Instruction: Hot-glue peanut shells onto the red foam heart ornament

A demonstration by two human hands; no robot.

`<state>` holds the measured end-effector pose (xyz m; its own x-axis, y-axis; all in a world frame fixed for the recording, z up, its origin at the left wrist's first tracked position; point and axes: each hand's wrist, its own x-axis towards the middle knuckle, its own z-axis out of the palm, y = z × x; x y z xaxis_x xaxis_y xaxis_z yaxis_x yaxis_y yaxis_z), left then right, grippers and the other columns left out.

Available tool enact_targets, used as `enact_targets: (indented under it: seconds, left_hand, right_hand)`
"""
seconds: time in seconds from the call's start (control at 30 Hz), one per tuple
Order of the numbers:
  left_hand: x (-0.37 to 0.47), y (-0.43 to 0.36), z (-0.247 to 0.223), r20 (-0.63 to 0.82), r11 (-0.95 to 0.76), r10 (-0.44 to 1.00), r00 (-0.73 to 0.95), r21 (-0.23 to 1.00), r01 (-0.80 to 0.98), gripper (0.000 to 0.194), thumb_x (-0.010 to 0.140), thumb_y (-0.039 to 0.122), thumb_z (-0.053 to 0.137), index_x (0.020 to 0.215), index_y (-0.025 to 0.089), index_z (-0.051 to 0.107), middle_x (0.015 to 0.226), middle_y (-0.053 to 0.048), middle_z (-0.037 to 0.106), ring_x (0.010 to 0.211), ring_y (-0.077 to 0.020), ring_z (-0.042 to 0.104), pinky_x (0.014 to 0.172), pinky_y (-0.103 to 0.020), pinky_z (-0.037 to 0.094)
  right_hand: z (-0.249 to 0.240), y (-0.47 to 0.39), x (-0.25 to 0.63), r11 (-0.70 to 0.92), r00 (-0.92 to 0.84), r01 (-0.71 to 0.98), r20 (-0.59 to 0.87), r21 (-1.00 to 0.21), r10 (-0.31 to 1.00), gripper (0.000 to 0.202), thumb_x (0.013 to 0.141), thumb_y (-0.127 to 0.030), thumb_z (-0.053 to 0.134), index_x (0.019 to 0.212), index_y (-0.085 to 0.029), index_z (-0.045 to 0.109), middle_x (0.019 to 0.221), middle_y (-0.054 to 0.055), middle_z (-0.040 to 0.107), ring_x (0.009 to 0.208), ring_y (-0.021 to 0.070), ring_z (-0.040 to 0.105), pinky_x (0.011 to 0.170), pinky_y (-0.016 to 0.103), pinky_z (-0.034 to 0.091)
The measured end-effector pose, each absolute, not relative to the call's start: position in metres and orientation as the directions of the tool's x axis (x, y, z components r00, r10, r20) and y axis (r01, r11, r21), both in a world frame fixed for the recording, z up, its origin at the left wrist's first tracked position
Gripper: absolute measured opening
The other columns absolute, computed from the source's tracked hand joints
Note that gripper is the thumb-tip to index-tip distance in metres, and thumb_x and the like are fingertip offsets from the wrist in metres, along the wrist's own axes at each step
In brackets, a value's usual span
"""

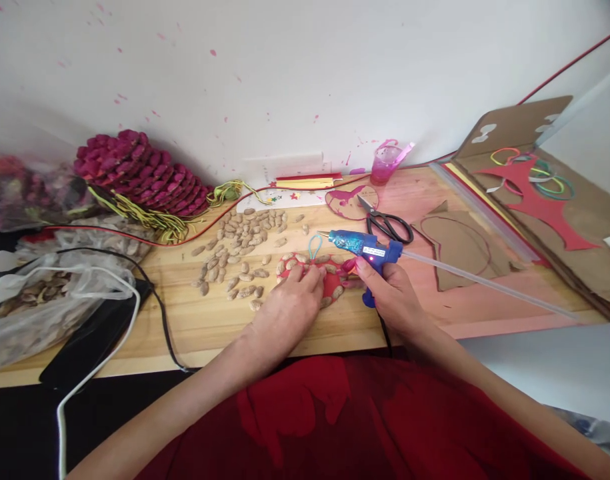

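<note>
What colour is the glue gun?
Blue glue gun with a white label; best seen in the head view.

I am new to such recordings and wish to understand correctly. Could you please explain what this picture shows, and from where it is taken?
There is no machine, only a person's bare left hand and right hand, seen by a camera worn on the head, looking forward and down. The right one holds a blue glue gun, with a clear stick coming out of its back. The left one rests on a red round piece with peanuts along its edge. On the wooden table lie loose peanuts, scissors and cut cardboard; a pink cup stands near the wall.
</note>
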<state>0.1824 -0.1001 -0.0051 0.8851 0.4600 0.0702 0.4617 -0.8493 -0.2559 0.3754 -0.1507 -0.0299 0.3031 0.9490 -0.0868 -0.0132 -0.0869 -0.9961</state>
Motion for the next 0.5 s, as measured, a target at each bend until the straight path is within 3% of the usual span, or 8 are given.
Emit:
enact_targets:
  seconds: [0.3,0.5]
  left_hand:
    - [0.1814,-0.0984,-0.0085,0.126,-0.844,0.405,0.906,-0.33,0.423,0.034,0.097,0.009,0.05,0.128,0.009,0.065,0.111,-0.013,0.067,0.101,-0.0263,0.065,0.095,-0.039,0.058]
    - [0.1818,-0.0992,-0.0087,0.095,-0.833,0.462,0.882,-0.296,0.468,0.038,0.097,0.007,0.049,0.134,0.006,0.06,0.115,-0.014,0.068,0.104,-0.0257,0.065,0.095,-0.037,0.058]
  right_hand:
    - [-0.0291,-0.1497,0.3749,-0.084,0.284,-0.045,-0.093,-0.995,0.954,0.043,0.087,-0.063,0.069,0.087,-0.021,0.074,0.088,0.006,0.077,0.079,0.0196,0.071,0.076,0.031,0.058]
    - [-0.0281,-0.1506,0.374,-0.085,0.285,-0.042,-0.094,-0.995,0.954,0.042,0.087,-0.063,0.069,0.092,-0.021,0.074,0.09,0.005,0.078,0.079,0.02,0.072,0.076,0.032,0.059]
